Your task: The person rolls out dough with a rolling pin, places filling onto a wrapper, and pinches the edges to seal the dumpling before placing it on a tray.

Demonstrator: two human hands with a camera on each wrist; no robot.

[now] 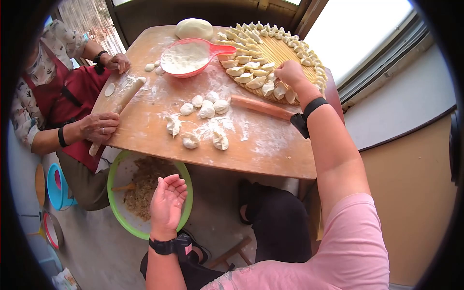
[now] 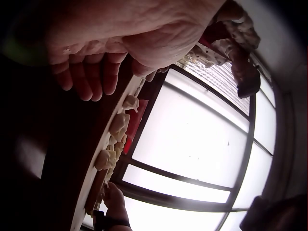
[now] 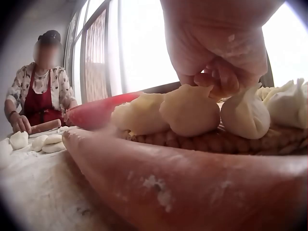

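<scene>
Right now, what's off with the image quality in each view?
Head: fisheye, black rounded edges, table looks bowed, window blown out. Left wrist: panes blown white, left hand dim against them, left side nearly black, pale smear lower left unreadable. Right wrist: background glare, near rolling pin and red scoop soft.

"What's on the floor left of the left hand?"
"A blue basin, well apart from it, and a red-rimmed bowl nearer the wearer."
"And right of that hand?"
"Wooden bars, low down, partly hidden."
"What about the right hand?"
"A bright window beyond it to the right. A striped curtain hangs well off to its left."
</scene>
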